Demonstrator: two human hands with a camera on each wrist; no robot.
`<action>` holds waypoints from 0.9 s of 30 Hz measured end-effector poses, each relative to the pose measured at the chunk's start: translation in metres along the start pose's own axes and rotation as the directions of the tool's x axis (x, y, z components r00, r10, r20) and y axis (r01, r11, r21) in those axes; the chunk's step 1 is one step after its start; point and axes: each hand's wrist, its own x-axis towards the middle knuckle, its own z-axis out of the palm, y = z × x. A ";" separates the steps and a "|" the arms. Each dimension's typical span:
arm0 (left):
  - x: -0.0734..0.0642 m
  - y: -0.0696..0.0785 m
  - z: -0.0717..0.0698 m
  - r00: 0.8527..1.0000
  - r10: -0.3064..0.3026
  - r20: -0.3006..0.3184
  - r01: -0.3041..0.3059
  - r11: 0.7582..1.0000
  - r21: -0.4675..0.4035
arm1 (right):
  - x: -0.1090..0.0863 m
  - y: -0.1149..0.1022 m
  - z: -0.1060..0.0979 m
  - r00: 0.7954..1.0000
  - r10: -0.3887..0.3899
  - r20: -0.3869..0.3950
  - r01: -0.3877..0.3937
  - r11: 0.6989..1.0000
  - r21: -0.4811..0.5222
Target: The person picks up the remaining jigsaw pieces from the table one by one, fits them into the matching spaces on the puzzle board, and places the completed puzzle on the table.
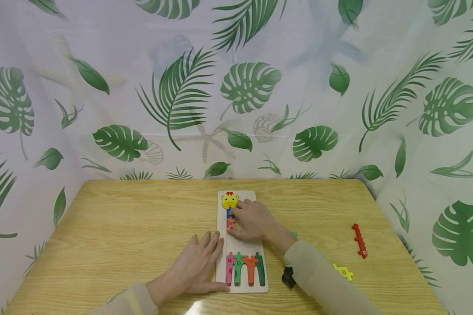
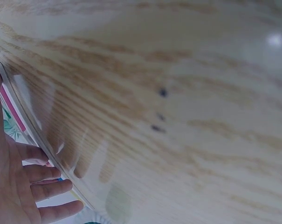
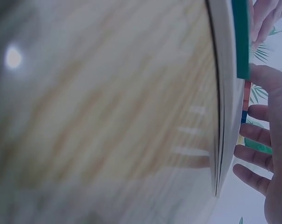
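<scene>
A tall white puzzle board [image 1: 242, 245] lies on the table with a yellow giraffe head [image 1: 229, 201] at its top. Below the head sit a blue piece [image 1: 229, 213] and an orange piece [image 1: 231, 224]. My right hand [image 1: 256, 220] reaches over the board from the right and pinches the orange piece, thumb at its lower end and index finger at its upper end. Flat along the board's left edge, my left hand [image 1: 199, 264] rests with straight fingers, its thumb at the bottom corner. Pink, green, orange and dark green leg pieces [image 1: 251, 269] stand in the lower part.
On the table right of the board lie a red piece [image 1: 359, 240], a yellow piece [image 1: 343, 272] and a black object [image 1: 288, 277] partly behind the right sleeve. A green piece [image 1: 294, 234] peeks out past the right wrist. A leaf-patterned curtain [image 1: 236, 109] hangs behind the table.
</scene>
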 end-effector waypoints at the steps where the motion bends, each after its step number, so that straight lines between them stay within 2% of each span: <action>1: 0.000 0.000 0.000 1.000 0.000 -0.002 0.000 1.000 -0.002 | 0.000 0.000 0.000 1.000 -0.001 0.002 0.001 1.000 0.004; 11: 0.000 0.000 0.001 1.000 -0.001 -0.001 0.001 1.000 -0.011 | -0.005 0.003 -0.007 0.999 -0.011 0.040 0.009 0.998 0.061; 21: -0.001 0.000 0.000 1.000 0.002 -0.011 -0.002 1.000 0.009 | -0.009 0.007 -0.016 0.998 -0.038 0.045 0.037 0.999 0.016; 27: -0.001 0.000 0.000 1.000 0.004 -0.016 -0.004 1.000 0.023 | -0.012 0.009 -0.022 0.997 -0.039 0.070 0.035 0.998 0.049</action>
